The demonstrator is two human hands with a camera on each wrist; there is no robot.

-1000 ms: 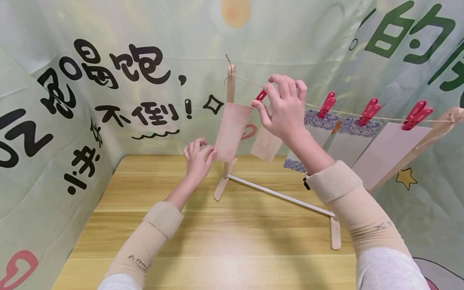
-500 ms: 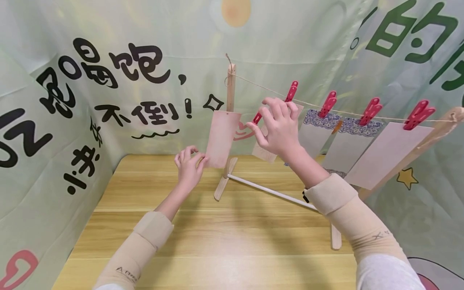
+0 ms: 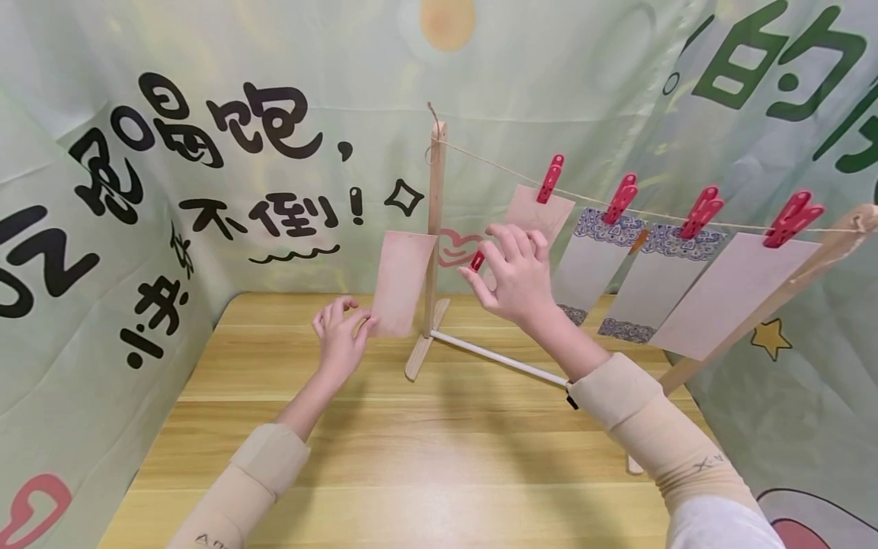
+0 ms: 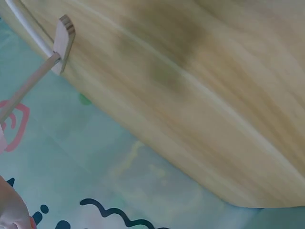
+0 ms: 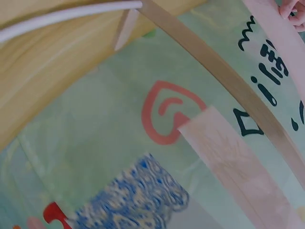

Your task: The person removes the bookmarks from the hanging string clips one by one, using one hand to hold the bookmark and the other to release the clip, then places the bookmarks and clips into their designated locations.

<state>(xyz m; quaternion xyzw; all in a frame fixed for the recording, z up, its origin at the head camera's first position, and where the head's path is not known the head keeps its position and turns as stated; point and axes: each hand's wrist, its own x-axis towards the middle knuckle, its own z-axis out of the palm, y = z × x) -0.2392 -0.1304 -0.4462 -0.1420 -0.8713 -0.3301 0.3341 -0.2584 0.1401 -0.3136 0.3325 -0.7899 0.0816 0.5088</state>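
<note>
The left hand (image 3: 339, 335) pinched the loose pink card (image 3: 403, 284) near its lower corner, beside the wooden post (image 3: 437, 183), while the right hand (image 3: 516, 274) pinched a red clip (image 3: 476, 261) before the hanging pink card (image 3: 538, 212), which a careless swing might have knocked askew.

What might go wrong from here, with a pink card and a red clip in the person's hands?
The left hand pinches the loose pink card near a lower corner, so it may bend or slip. The red clip in the right hand could drop. In the head view, that hand overlaps the hanging pink card, and might brush it.
</note>
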